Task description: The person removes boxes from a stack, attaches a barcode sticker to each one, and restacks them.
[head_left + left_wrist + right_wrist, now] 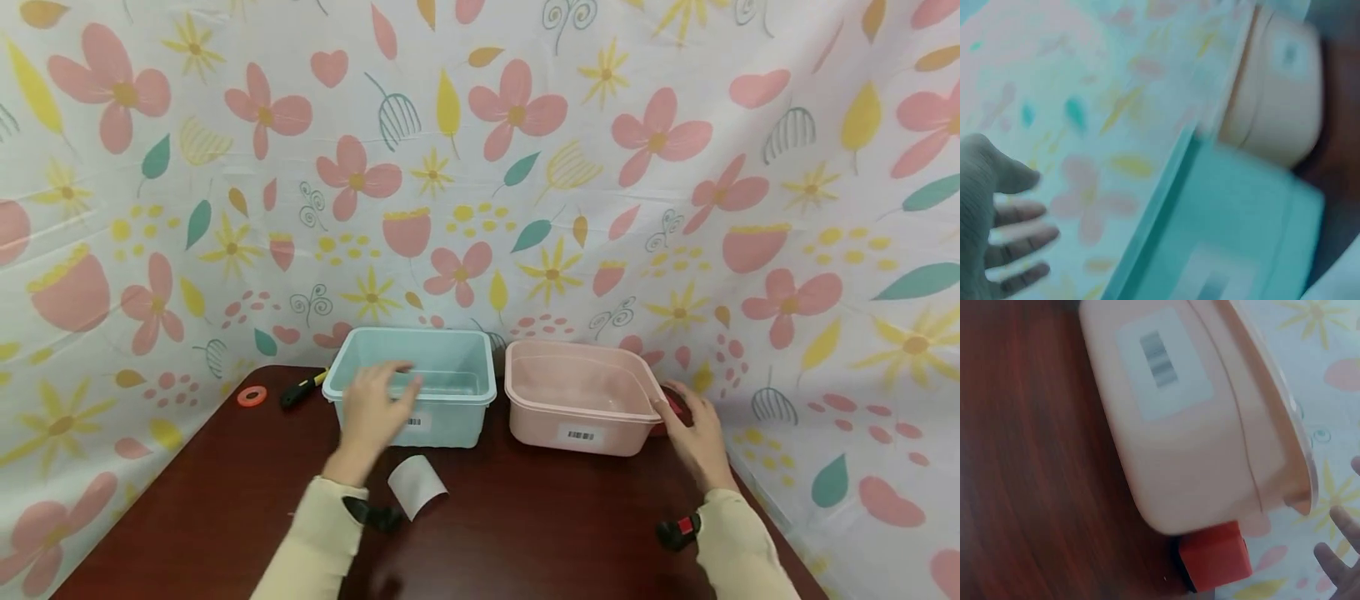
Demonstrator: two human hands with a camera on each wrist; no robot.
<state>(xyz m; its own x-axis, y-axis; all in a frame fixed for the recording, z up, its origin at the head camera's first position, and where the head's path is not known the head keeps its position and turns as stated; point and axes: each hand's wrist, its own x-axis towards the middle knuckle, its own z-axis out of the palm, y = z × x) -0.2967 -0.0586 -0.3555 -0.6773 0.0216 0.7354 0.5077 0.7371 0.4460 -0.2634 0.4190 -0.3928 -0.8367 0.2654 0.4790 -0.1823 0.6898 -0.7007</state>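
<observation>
A light blue plastic basin stands at the back of the table. My left hand hovers over its front left side, fingers spread and holding nothing; the left wrist view is blurred. Right of it sits a pink plastic basin with a barcode label on its front. Beside that basin's right end is my right hand, its fingers loosely extended. In the right wrist view the visible fingertips are apart from the basin. A red block-like object with a dark edge lies against the pink basin's end, partly hidden in the head view.
A curled white piece of paper lies in front of the blue basin. At the back left are an orange-red ring and a black-handled tool with a yellow part. A floral curtain hangs behind the dark red-brown table.
</observation>
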